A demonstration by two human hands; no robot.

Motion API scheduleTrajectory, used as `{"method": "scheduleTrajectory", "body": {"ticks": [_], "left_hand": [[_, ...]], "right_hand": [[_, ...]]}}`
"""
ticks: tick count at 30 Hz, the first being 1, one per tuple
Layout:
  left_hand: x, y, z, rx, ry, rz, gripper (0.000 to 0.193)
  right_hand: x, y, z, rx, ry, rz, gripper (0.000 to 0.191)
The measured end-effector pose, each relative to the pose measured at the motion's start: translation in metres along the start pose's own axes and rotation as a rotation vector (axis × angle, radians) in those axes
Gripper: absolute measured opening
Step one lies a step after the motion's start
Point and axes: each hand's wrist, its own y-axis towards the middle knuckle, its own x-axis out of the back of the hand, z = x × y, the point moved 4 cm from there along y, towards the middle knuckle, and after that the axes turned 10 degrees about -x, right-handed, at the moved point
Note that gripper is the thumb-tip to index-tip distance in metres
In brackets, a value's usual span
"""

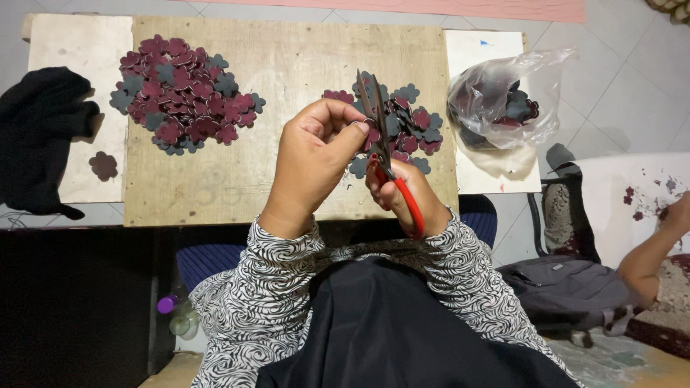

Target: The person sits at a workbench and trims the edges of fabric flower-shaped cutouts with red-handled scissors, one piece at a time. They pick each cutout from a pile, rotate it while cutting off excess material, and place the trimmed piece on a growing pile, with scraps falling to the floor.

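Left hand (313, 158) raised over the board (287, 194), fingers curled, thumb and forefinger pinched on a small maroon flower piece (371, 134) held up to the blades. Right hand (402, 197) just beside it, closed around the red handles of the scissors (381, 136), blades pointing up and away, parted a little at the tip, set against the piece's edge. Trimming apparently in hand, with the piece between both hands above the near middle of the board. Behind the hands, a smaller pile (406, 122) of maroon and grey flower shapes; to the far left of the board, a bigger pile (183, 93) of the same. Which pile counts as done and which as waiting, impossible to tell from here; judging by the bulk on the left, probably a good share through. More shapes in a clear plastic bag (503, 100) on the right, on a white sheet, so likely plenty left. One stray flower (103, 165) lying apart at far left, near a black cloth (39, 136). At the right edge, another person's arm (650, 248), well apart from the work.
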Motion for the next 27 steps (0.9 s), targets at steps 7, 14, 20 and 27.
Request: {"method": "scheduleTrajectory", "body": {"ticks": [7,14,20,27], "left_hand": [[0.001,0.000,0.001,-0.011,0.002,0.005,0.006],[0.000,0.003,-0.003,-0.039,-0.023,0.032,0.005],[0.004,0.003,-0.004,-0.022,-0.041,0.026,0.015],[0.007,0.007,0.002,0.003,-0.135,0.039,0.014]], "right_hand": [[0.000,-0.001,0.001,-0.002,-0.020,-0.001,0.072],[0.004,0.001,-0.011,-0.065,0.048,-0.001,0.066],[0.008,0.002,-0.013,-0.034,0.105,-0.028,0.065],[0.000,0.005,-0.004,-0.014,0.069,0.014,0.078]]}}
